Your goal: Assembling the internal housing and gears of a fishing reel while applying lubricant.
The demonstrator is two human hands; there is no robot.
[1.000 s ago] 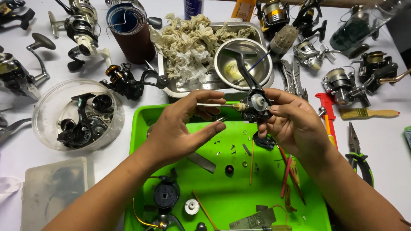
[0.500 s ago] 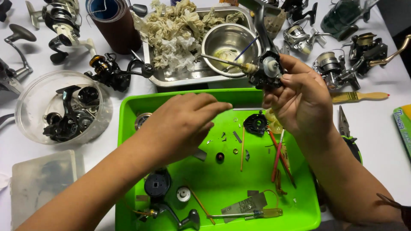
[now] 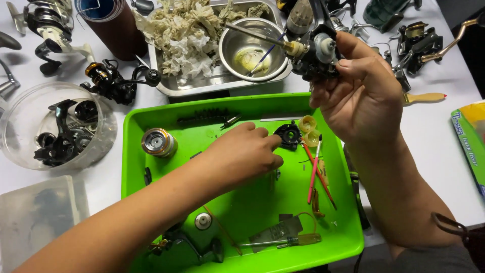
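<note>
- The right hand (image 3: 366,93) is raised above the far right corner of the green tray (image 3: 252,202), its forearm rising from the near right of the desk.
- Its fingers are curled and pinched around a black reel body (image 3: 316,50), thumb on the near side; a thin shaft sticks out of the reel body to the left, over the steel bowl (image 3: 255,48).
- The left hand (image 3: 242,154) reaches in from the near left, palm down, low over the middle of the tray.
- Its fingers are loosely bent and drawn together, the tips at a small black round part (image 3: 289,134) lying toward the tray's far edge; whether they grip it cannot be told.
- Just right of that part lie two yellowish rings (image 3: 308,130) and a red-handled brush (image 3: 314,169).
- A silver spool (image 3: 158,142) lies near the tray's far left corner; a screwdriver (image 3: 280,242) lies along the near edge.
- The tray sits on a white desk (image 3: 434,146).
- Beyond the tray's far edge is a metal pan (image 3: 174,86) holding the bowl and crumpled rags (image 3: 184,33).
- A clear round tub (image 3: 103,134) of black parts stands at the desk's left side, with a black and gold reel (image 3: 113,81) beyond it.
- More reels crowd the far right corner of the desk, and a wood-handled brush (image 3: 424,97) lies at the right.
</note>
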